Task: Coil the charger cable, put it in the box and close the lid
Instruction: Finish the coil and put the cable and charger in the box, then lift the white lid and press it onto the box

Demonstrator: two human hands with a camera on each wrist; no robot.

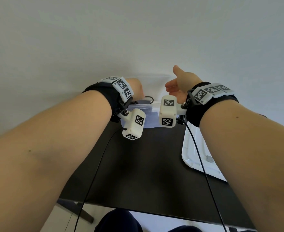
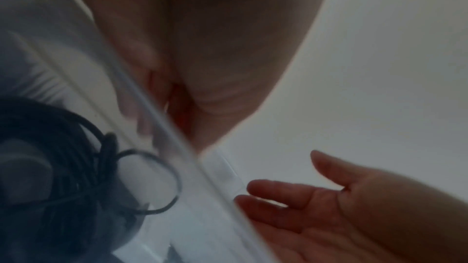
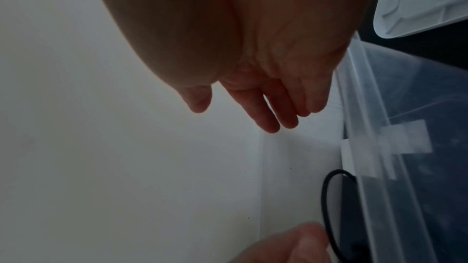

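Against the pale wall, at the dark table's [image 1: 146,164] far edge, sits the clear box [image 1: 148,113] with the coiled black cable [image 2: 63,167] inside. Her left hand [image 1: 135,89] reaches into it; its grip can't be made out. Her right hand [image 1: 181,84] hovers above the rim, fingers spread, holding nothing. By the table's right edge lies the white lid [image 1: 194,156].

Both forearms are bare, no sleeves. Each wrist has a wide black fabric wrist strap [image 1: 102,92] with a curved white plastic band of black-and-white square marker tags [image 1: 122,87] on top; the right one's the same [image 1: 210,92]. A boxy white plastic camera housing [image 1: 134,124] with more tags hangs off each wrist on a little bracket with a silver screw [image 1: 125,112], second box here [image 1: 168,113]. A thin black cable [image 1: 96,171] trails from each box. Dark navy trousers [image 1: 119,221] at the bottom.
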